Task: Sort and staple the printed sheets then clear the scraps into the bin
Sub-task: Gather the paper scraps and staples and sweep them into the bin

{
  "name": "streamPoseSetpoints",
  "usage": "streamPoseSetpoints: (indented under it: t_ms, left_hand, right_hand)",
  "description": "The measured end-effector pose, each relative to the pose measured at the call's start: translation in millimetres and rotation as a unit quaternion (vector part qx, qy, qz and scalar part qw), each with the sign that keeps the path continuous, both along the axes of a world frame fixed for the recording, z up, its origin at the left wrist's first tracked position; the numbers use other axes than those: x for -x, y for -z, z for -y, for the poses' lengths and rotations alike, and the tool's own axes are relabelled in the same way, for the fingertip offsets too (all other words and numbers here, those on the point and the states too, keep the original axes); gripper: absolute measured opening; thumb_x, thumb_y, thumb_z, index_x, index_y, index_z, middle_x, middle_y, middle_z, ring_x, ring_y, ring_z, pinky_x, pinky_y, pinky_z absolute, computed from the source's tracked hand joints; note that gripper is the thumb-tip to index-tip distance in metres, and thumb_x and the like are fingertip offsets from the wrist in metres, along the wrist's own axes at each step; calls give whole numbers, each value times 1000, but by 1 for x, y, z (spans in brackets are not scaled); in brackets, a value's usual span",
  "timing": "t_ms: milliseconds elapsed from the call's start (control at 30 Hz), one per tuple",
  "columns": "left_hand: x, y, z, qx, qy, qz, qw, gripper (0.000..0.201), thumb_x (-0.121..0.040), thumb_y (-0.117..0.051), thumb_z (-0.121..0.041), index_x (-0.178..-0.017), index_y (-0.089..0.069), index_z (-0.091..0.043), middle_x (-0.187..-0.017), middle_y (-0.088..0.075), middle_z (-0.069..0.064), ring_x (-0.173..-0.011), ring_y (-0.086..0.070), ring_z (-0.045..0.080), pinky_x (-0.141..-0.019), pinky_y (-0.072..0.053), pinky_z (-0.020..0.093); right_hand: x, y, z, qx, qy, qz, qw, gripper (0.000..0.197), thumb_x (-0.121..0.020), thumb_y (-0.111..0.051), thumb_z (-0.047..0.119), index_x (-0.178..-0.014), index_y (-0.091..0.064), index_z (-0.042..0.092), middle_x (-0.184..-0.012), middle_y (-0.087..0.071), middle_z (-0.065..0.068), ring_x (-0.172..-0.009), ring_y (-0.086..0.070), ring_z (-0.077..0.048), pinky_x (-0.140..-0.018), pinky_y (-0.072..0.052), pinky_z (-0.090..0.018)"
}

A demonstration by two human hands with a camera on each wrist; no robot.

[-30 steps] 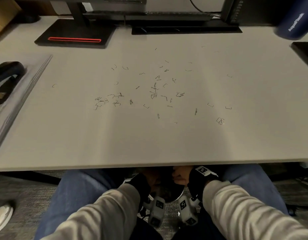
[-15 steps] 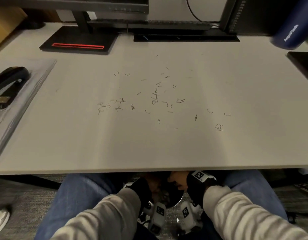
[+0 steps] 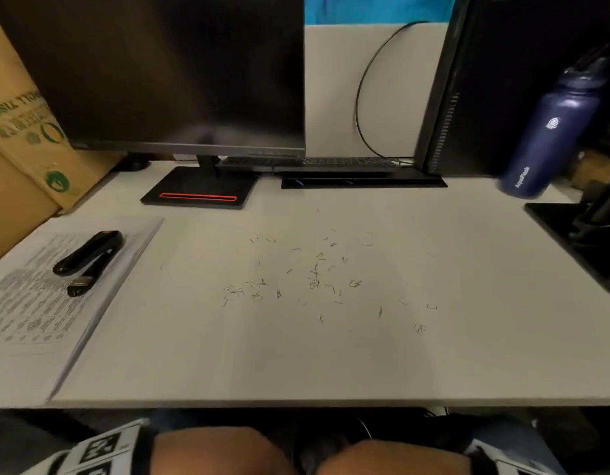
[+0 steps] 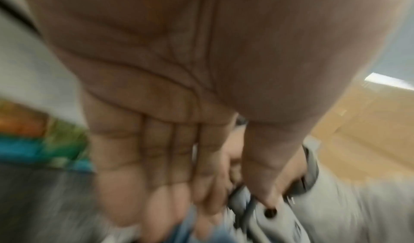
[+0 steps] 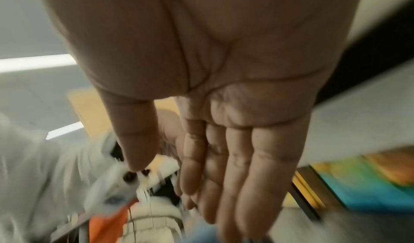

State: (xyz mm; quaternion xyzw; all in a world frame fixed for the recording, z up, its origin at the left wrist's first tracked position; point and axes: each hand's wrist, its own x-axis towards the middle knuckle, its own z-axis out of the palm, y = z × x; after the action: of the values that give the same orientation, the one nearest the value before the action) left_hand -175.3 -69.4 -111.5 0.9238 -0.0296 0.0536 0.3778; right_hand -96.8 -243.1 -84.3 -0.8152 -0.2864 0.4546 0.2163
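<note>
Both hands are coming up from under the counter (image 3: 331, 371) edge, the left hand (image 3: 221, 450) and right hand (image 3: 392, 457) now nearer the camera, each grip flat-fingered and empty. Loose staples (image 3: 313, 279) are still lying scattered right of the stapler (image 3: 87, 260), which is resting on the printed sheets (image 3: 39, 303). Stapling looks done; clearing the scraps is probably starting. No bin is showing.

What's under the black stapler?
The stapler lies on a stack of printed sheets at the desk's left edge. The print beneath its body is covered and cannot be seen.
</note>
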Motion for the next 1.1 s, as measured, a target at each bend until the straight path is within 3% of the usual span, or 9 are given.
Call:
streamPoseSetpoints:
  t_ms: [133, 200, 367, 567, 667, 733, 833, 933, 1100]
  left_hand:
    - [-49, -88, -76, -102, 247, -214, 939, 7, -93, -62, -40, -96, -68, -39, -94, -69, -23, -87, -64, -4, -79, -49, 12]
    - [-74, -94, -112, -168, 178, -201, 949, 8, -91, -62, -40, -84, -64, -39, -84, -66, -24, -77, -60, -5, -72, -46, 10]
    - [-122, -64, -142, -151, 87, -276, 945, 10, -86, -62, -38, -87, -69, -31, -89, -74, -4, -70, -63, 4, -79, -58, 32]
    - [-166, -89, -164, -182, -56, -262, 946, 14, -92, -56, -22, -96, -69, -19, -97, -70, 6, -80, -63, 16, -68, -55, 24]
    - [-169, -90, -173, -297, -111, -274, 908, 31, -100, -47, -18, -124, -64, -8, -125, -64, 9, -116, -61, 26, -95, -50, 30]
    - [-165, -82, -167, -392, -28, -285, 874, 31, -100, -49, -16, -123, -62, -1, -126, -63, 15, -115, -60, 31, -90, -47, 27]
    - [-163, -72, -144, -355, -16, -292, 888, 17, -95, -48, -19, -106, -59, -12, -122, -65, 11, -89, -53, 20, -66, -40, 18]
    - [-169, -73, -124, -278, 47, -298, 912, 21, -91, -46, -20, -105, -62, -20, -105, -67, -4, -78, -58, 10, -72, -49, 24]
    - [-221, -98, -137, -355, 13, -230, 906, 38, -97, -46, -25, -134, -53, -30, -137, -54, -4, -121, -54, 15, -104, -45, 32]
  right_hand:
    - [-12, -54, 29, -56, 54, 46, 996, 14, -88, -62, 40, -98, -66, 31, -90, -65, 15, -79, -59, 5, -80, -50, -15]
    - [-36, -57, 54, -73, 116, 84, 987, 11, -82, -65, 38, -90, -67, 31, -83, -68, 13, -73, -60, 2, -73, -53, -28]
    - [-96, -36, 73, -33, 253, -4, 967, 12, -90, -60, 19, -94, -69, 12, -84, -69, -4, -74, -66, -17, -64, -51, -29]
    - [-138, -51, 75, -55, 336, 57, 939, 15, -96, -60, 18, -96, -71, 9, -81, -69, -8, -67, -63, -16, -61, -54, -28]
    - [-168, -71, 75, -14, 305, 143, 941, 16, -95, -58, 20, -104, -71, 16, -103, -71, -10, -88, -64, -21, -75, -55, -30]
    - [-194, -80, 71, 83, 245, 254, 932, 27, -96, -55, 29, -120, -64, 19, -123, -64, -5, -105, -58, -20, -91, -47, -30]
    - [-232, -72, 66, 188, 228, 326, 898, 55, -93, -58, 38, -144, -45, 20, -145, -49, -2, -128, -48, -22, -106, -38, -30]
    - [-257, -60, 57, 216, 243, 299, 897, 76, -92, -57, 47, -154, -27, 16, -157, -37, -6, -141, -38, -25, -114, -31, -33]
    - [-255, -40, 24, 225, 162, 265, 923, 82, -85, -40, 75, -146, -40, 20, -158, -34, -2, -135, -43, -23, -112, -32, -38]
